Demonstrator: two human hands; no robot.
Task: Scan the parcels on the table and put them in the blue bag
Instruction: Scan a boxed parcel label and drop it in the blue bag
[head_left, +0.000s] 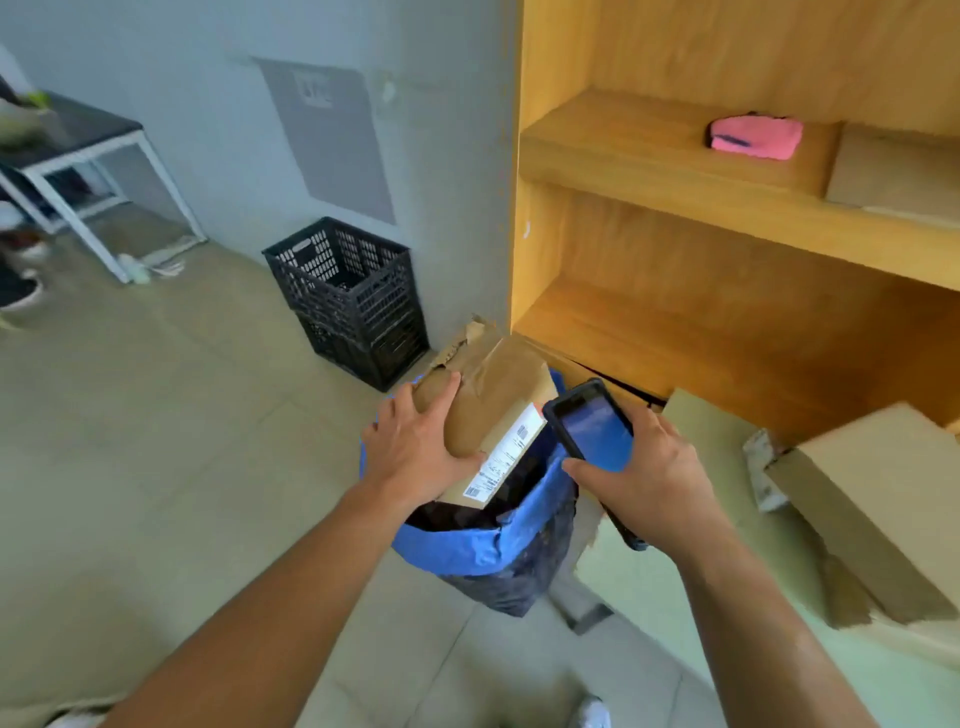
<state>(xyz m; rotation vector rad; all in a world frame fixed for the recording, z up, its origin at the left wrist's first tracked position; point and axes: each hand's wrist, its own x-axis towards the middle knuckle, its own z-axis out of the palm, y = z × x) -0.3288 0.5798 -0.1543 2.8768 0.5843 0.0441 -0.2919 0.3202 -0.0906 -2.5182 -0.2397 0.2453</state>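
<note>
The left hand (415, 447) grips the parcel (498, 395) from the left, fingers spread over its top and thumb under its near edge. The parcel is brown and lumpy, wrapped in shiny tape, with torn card at its far end. A long white label (506, 457) with barcodes runs down its right side. It hangs tilted over the mouth of the blue bag (467, 545), its near end down at the opening.

The right hand (654, 467) is curled round a black handheld scanner (592, 423). Its screen glows blue, just beside the label.

The bag stands on the floor between the two arms, its blue rim folded over a dark body. I cannot tell what lies inside.

To the right, plain cardboard boxes (872, 493) lie on the worktop (649, 587).

Farther off to the left, black plastic crates (353, 301) stand stacked against the grey wall; their contents are hidden.

On the far wooden shelf (675, 166) rests a pink pouch (753, 136).
</note>
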